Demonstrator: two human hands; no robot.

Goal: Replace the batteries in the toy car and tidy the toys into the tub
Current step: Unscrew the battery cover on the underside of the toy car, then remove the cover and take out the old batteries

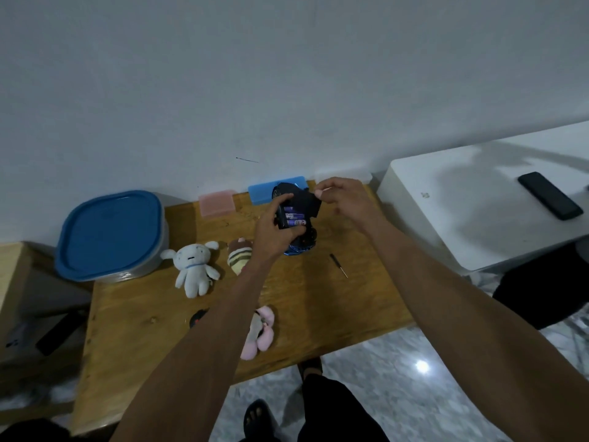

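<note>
Left grip point(274, 232) clamps toy car point(294, 218); right grip point(342, 197) pinches its battery cover point(307, 202).

A brown wooden table point(318, 301) holds the things. At its far left corner sits a tub point(111, 237) with a blue lid. A pink box point(217, 203) and a blue box point(259, 194) lie along the far edge. A white plush point(194, 269) lies near the tub, with a striped plush point(239, 255) just beside it. A pink plush point(259, 331) lies near the front edge. A small screwdriver point(338, 265) lies on the right side.
</note>
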